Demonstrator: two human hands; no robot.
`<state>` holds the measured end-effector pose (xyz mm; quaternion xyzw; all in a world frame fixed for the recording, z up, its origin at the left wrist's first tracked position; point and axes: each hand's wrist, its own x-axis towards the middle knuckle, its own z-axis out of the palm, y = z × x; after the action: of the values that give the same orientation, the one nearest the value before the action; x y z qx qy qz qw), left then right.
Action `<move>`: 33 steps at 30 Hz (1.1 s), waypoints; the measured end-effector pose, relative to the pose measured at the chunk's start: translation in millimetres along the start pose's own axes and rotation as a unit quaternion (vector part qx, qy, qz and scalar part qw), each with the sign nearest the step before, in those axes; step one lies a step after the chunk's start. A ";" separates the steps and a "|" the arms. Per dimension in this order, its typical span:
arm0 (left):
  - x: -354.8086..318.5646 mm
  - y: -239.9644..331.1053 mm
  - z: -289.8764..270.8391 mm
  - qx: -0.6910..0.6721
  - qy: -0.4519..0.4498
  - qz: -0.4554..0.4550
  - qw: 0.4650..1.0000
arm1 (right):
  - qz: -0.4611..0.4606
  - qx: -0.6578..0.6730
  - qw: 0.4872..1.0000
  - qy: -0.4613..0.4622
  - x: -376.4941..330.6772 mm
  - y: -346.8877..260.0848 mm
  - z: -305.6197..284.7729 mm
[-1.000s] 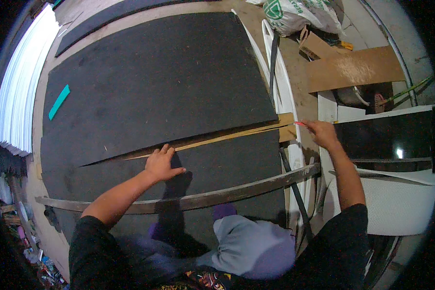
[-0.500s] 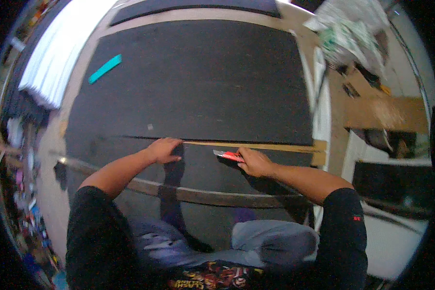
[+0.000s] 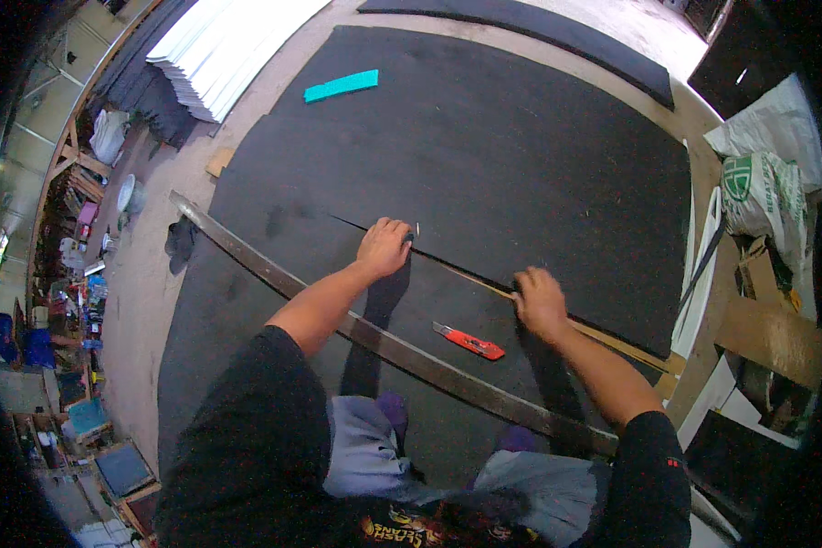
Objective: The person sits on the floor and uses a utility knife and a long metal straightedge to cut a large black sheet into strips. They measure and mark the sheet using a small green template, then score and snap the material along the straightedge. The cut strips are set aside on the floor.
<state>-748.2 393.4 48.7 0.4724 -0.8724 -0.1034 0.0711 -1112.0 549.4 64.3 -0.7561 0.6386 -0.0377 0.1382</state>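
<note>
- Well, the big black sheet (image 3: 493, 137) lies flat in front of the person, with a long thin gap (image 3: 467, 272) in it.
- The gap is wider on the right, where a tan strip (image 3: 612, 342) shows through, and it thins out to nothing on the left.
- The left hand (image 3: 385, 247) is on the gap, near its thin end, with bent fingers. I cannot tell if its grip pinches the edge or just presses.
- The right hand (image 3: 541, 303) is on the gap too, further right, with its fingers curled at the edge. I cannot tell if that grip holds anything.
- If one hand pulled too hard, the sheet might rip crooked past the thin end.
- A red knife (image 3: 470, 342) lies loose on the sheet, between the gap and the metal bar. No hand holds it.
- Its tip looks bare, so an arm or knee sliding over it could get cut.
- The long metal bar (image 3: 411, 359) lies across the sheet, under the left forearm. A bump from a knee in grey trousers (image 3: 365, 447) could push it into the knife.
- Further off, a teal strip (image 3: 342, 87) rests on the sheet. It might slide if the sheet gets tugged.
- Past the sheet are a white stack (image 3: 224, 55) on the left and a printed bag (image 3: 765, 210) on the right.
</note>
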 end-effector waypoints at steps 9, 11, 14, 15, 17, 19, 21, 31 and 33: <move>-25.9 -75.1 -16.6 0.025 -0.020 -0.062 0.998 | -0.039 -0.136 0.979 -0.149 39.3 -18.3 -5.5; -24.4 -75.8 -24.6 0.020 -0.032 -0.058 0.998 | -0.058 -0.138 0.980 -0.129 35.7 -13.3 1.2; -22.7 -79.1 -42.1 0.039 -0.046 -0.049 0.997 | -0.112 -0.162 0.980 -0.033 33.7 5.9 -10.3; -17.9 -85.2 -48.4 0.045 -0.044 -0.045 0.997 | -0.134 -0.175 0.975 0.008 34.7 14.2 -19.4; -8.6 -97.6 -60.2 0.066 -0.032 -0.064 0.995 | -0.127 -0.124 0.984 0.034 45.0 25.5 -52.6; -2.2 -110.8 -71.5 0.092 -0.017 -0.113 0.989 | -0.096 -0.081 0.992 0.017 48.4 19.0 -104.5; 13.9 -112.0 -84.7 0.100 -0.033 -0.109 0.988 | -0.057 -0.046 0.997 0.005 35.1 35.4 -138.8; 117.7 -41.5 -238.1 0.114 -0.012 0.058 0.992 | 0.086 0.047 0.990 0.104 -12.7 63.4 -255.6; 139.4 -28.4 -253.6 0.119 -0.014 0.075 0.990 | 0.073 0.055 0.985 0.146 -14.2 82.5 -262.8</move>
<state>-744.7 232.6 290.9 0.4097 -0.9122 0.0006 0.0099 -1254.8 508.9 296.8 -0.6850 0.7025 -0.1722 0.0871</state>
